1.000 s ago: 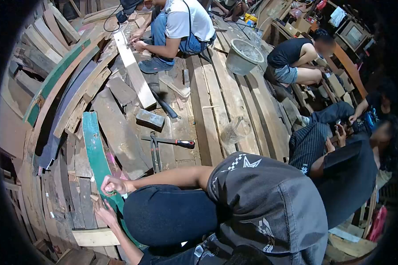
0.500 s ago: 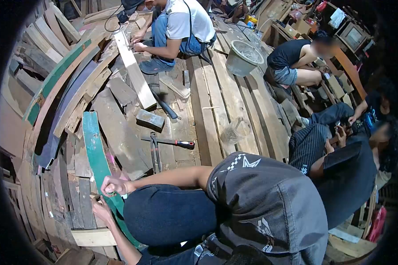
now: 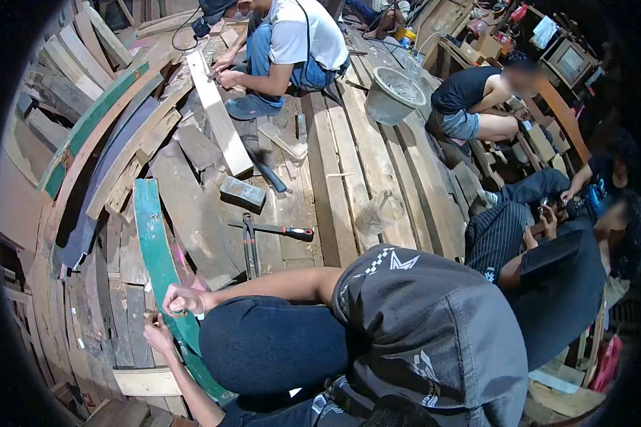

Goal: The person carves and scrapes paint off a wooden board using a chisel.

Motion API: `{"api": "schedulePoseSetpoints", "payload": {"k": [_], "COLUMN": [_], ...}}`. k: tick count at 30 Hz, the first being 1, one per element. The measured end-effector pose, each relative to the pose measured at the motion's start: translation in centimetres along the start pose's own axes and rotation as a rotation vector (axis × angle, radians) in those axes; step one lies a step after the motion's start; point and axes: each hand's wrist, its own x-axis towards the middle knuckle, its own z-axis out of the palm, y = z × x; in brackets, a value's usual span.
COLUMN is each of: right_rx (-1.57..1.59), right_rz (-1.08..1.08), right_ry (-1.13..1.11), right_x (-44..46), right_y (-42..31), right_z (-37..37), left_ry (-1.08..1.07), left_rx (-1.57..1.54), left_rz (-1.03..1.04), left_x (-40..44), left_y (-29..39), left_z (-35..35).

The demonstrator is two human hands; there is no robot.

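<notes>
Green plank (image 3: 154, 228) lies beside bent knee (image 3: 263, 345), under right hand (image 3: 184, 299), fingers curled together, any contents hidden. Left hand (image 3: 159, 334) beside plank; cannot tell whether grip closed. Best brace plank, work slowly.

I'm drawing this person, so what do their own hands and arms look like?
The left hand and right hand are bare, with no gloves to be seen. A short, dark grey sleeve leaves the right forearm uncovered. The shirt has white checks and a white star near that shoulder. The left forearm is uncovered too; I can't see its sleeve.
</notes>
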Motion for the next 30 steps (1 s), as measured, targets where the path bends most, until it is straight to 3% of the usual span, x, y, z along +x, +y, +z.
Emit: {"api": "schedulePoseSetpoints", "payload": {"k": [9,21,24,27,30], "right_rx": [0.035,0.018,0.036,0.024,0.053], "right_rz": [0.035,0.023,0.018,0.035,0.036], "right_ry": [-0.011,-0.015,-0.008,-0.009,-0.021], "right_x": [-0.1,0.0,-0.1,-0.2,-0.2], "right_y": [-0.4,-0.7,-0.3,0.0,-0.1], "right_z": [0.1,-0.1,-0.1,-0.2,-0.3], "left_ry": [-0.030,-0.066,0.112,0.080,-0.050], "left_rx": [-0.151,0.059,0.177,0.176,0.048], "left_rz": [0.193,0.464,0.536,0.532,0.358], "left_x": [0.6,1.0,0.6,0.6,0.3], "left_y": [-1.1,-0.9,-0.8,-0.5,0.5], "left_z": [-0.2,-1.2,-0.6,-0.8,-1.4]}}
